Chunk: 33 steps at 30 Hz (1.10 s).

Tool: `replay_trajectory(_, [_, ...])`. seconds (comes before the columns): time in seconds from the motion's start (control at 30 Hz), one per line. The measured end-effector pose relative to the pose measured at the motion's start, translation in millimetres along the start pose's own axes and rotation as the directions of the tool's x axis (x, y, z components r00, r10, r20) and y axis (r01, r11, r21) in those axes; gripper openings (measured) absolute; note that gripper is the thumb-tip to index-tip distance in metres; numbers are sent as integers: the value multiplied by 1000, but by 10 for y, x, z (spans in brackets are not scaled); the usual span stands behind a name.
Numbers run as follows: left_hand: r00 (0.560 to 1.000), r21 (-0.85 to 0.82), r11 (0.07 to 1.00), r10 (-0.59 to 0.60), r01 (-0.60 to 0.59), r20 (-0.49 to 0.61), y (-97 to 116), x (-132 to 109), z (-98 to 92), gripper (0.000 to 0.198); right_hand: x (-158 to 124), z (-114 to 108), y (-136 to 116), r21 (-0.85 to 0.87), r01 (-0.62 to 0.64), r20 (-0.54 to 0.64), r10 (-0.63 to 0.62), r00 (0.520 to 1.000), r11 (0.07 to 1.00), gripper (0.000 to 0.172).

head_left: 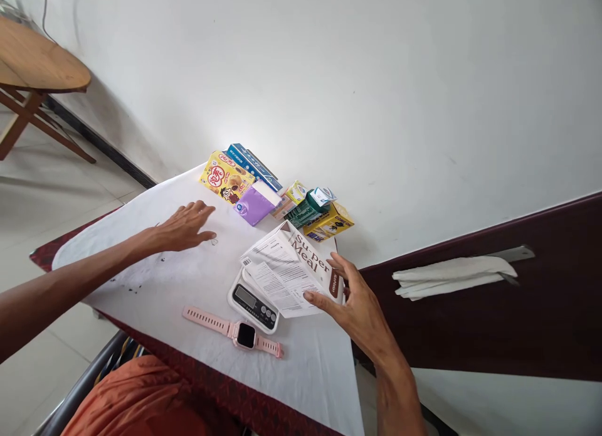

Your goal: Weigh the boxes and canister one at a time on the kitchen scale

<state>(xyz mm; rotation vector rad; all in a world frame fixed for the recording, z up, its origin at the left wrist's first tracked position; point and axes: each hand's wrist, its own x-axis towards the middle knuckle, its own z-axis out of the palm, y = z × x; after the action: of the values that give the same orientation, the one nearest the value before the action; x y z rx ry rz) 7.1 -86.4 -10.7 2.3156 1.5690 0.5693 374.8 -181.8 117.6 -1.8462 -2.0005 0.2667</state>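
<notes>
My right hand (360, 304) grips a white "Su-per Meal" box (305, 260) at its right end, thumb on the near side and fingers at the far edge. The box stands tilted at the far side of a white digital kitchen scale (254, 301), covering part of it; whether it rests on the scale I cannot tell. A pink smartwatch (245, 335) lies stretched out in front of the scale. My left hand (185, 226) is open and empty over the white cloth, fingers extended, nearest to a yellow snack box (226, 177) and a purple pack (256, 204).
Behind these stand blue boxes (254, 166), a dark green box (305, 210) and a yellow-and-black box (329, 223) along the wall. The white cloth (164, 310) covers the table. A folded white cloth hangs on a wall bar (520, 254). A wooden table (42, 59) stands far left.
</notes>
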Motion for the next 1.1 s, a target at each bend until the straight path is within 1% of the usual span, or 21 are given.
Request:
replay_trajectory(0.07, [997, -44, 999, 29, -26, 68, 151, 9, 32, 49, -34, 14, 20, -11, -48, 18, 48, 999, 999, 99])
replay_trajectory(0.1, [995, -58, 998, 30, -24, 99, 200, 7, 57, 41, -49, 23, 19, -14, -56, 23, 56, 998, 998, 96])
replay_trajectory(0.2, [988, -45, 999, 20, -13, 154, 271, -30, 151, 23, -75, 45, -26, 19, -67, 24, 66, 997, 998, 78])
replay_trajectory(0.3, [986, -7, 999, 51, -51, 156, 298, -97, 246, 18, -41, 57, -122, 111, -100, 6, 100, 995, 989, 66])
replay_trajectory(0.37, [985, 14, 996, 87, -90, 152, 315, -131, 296, 18, 45, 84, -222, 157, -104, -25, 109, 994, 982, 65])
replay_trajectory(0.43, [981, 33, 992, 116, -123, 157, 332, -146, 330, 18, 194, 153, -356, 183, -73, -74, 88, 993, 980, 67])
replay_trajectory(0.53, [976, 43, 987, 143, -152, 163, 347, -143, 344, 18, 516, 366, -610, 235, 13, -110, 13, 994, 972, 70])
replay_trajectory(0.63, [974, 39, 987, 147, -156, 170, 349, -136, 326, 18, 887, 686, -880, 281, 112, -106, -86, 991, 953, 70])
replay_trajectory(0.77, [973, 36, 987, 151, -160, 176, 346, -134, 302, 16, 1308, 1111, -1142, 264, 219, -96, -200, 975, 939, 68])
replay_trajectory(0.87, [972, 31, 987, 152, -160, 177, 354, -129, 292, 15, 1529, 1314, -1212, 253, 249, -72, -238, 968, 935, 66])
replay_trajectory(0.97, [971, 25, 987, 149, -156, 186, 371, -123, 280, 12, 1667, 1412, -1198, 226, 262, -67, -253, 965, 938, 66])
replay_trajectory(1.1, [971, 22, 988, 147, -154, 189, 377, -119, 282, 8, 1707, 1474, -1132, 168, 274, -144, -251, 957, 947, 68])
